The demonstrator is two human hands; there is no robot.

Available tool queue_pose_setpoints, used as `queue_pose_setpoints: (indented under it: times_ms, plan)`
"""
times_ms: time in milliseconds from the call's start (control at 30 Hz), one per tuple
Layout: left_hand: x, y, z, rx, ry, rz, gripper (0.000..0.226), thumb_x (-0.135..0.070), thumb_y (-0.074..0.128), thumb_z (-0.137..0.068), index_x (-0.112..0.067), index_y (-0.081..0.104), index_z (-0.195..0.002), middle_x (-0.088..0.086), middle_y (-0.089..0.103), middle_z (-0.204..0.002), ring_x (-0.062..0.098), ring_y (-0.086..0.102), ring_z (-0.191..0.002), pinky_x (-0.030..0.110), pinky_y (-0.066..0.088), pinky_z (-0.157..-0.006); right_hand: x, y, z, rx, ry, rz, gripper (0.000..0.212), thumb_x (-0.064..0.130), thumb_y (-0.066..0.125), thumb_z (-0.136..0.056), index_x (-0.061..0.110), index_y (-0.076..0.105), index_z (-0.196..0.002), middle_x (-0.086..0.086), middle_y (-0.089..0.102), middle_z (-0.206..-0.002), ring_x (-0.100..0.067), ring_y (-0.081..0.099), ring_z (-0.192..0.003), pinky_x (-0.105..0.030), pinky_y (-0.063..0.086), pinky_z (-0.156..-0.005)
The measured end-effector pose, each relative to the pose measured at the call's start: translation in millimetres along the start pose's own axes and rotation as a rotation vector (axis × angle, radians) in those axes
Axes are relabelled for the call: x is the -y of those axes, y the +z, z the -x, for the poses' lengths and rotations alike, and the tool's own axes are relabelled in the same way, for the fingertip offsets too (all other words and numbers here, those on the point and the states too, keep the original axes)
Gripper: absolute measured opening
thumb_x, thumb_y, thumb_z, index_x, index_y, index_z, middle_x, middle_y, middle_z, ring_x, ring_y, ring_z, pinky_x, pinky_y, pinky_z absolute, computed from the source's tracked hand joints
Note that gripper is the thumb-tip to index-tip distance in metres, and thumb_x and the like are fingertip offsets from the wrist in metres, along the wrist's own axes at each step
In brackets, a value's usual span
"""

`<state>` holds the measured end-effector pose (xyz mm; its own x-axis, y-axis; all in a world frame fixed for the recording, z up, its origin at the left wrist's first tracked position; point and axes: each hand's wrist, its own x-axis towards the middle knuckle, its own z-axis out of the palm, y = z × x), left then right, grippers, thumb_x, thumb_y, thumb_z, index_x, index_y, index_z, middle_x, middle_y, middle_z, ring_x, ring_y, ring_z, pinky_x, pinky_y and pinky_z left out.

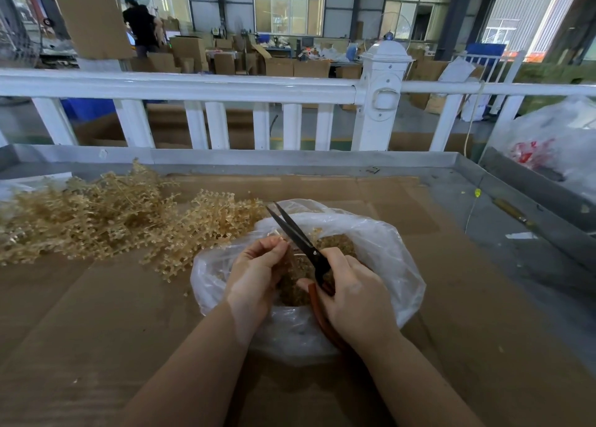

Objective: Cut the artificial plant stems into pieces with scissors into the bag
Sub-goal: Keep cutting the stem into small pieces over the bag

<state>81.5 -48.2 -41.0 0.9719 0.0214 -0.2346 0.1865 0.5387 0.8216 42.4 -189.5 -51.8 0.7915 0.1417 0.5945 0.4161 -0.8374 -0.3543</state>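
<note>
1. At a cardboard-covered worktable [96, 313], my right hand [356, 297] grips the red handles of the black scissors [298, 233], blades parted and pointing up and away over the clear plastic bag [396, 265]
2. My left hand [254, 273] pinches a short, pale stem piece [280, 237] just beside the blades, above the bag's mouth; both hands are close together, each clamped on its own thing
3. The bag already holds a bed of cut tan pieces [335, 244]; the uncut artificial plant stems [96, 217] lie heaped to my left, the nearest sprigs touching the bag
4. I judge the stems light, springy plastic, likely to flick away when snipped, so they are best held low on the bare stalk, close to the cut
5. The bag is thin and limp, and its rim could fold inward under a wrist
6. Open cardboard lies near and right; the table's raised metal edge [290, 158] and a white railing [193, 84] close off the far side
</note>
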Motion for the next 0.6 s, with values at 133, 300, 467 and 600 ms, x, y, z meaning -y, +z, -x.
queue_pose_setpoints:
  times_ms: [133, 300, 467, 600]
  plan:
    - [-7.3, 7.0, -1.4, -0.019, -0.029, 0.001, 0.020, 0.002, 0.059, -0.087, -0.012, 0.060, -0.074, 0.006, 0.066, -0.070, 0.018, 0.063, -0.065, 0.034, 0.058, -0.064, 6.4, -3.4, -12.1, -0.030, 0.052, -0.077, 0.033, 0.032, 0.065, -0.087, 0.018, 0.059, -0.116, 0.005, 0.065, -0.094, -0.007, 0.059, -0.087, -0.018, 0.048, -0.078]
    - [-18.1, 18.3, 7.1, 0.109, -0.046, 0.018, 0.016, -0.012, 0.052, -0.095, -0.006, 0.067, -0.095, 0.009, 0.072, -0.086, 0.018, 0.069, -0.069, 0.026, 0.054, -0.058, 20.5, -4.3, -32.3, -0.039, 0.068, -0.221, 0.022, 0.026, 0.064, -0.088, 0.024, 0.058, -0.109, 0.011, 0.064, -0.086, -0.005, 0.060, -0.083, -0.025, 0.052, -0.076]
    - [-27.1, 19.8, 12.9, 0.166, -0.057, 0.048, 0.030, -0.026, 0.048, -0.098, -0.005, 0.069, -0.103, 0.008, 0.075, -0.093, 0.015, 0.071, -0.080, 0.025, 0.055, -0.067, 17.6, -7.0, -45.6, -0.025, 0.184, -0.324, 0.019, 0.021, 0.061, -0.090, 0.022, 0.059, -0.109, 0.008, 0.066, -0.080, -0.010, 0.063, -0.077, -0.020, 0.049, -0.069]
    - [-29.7, 16.9, 8.0, 0.001, 0.094, 0.004, 0.011, -0.009, 0.055, -0.092, -0.008, 0.066, -0.096, 0.004, 0.068, -0.088, 0.015, 0.065, -0.083, 0.023, 0.052, -0.080, 11.8, -21.6, -58.3, -0.007, 0.368, -0.637, 0.020, 0.008, 0.065, -0.085, 0.022, 0.061, -0.100, 0.002, 0.067, -0.077, -0.012, 0.064, -0.067, -0.026, 0.051, -0.063]
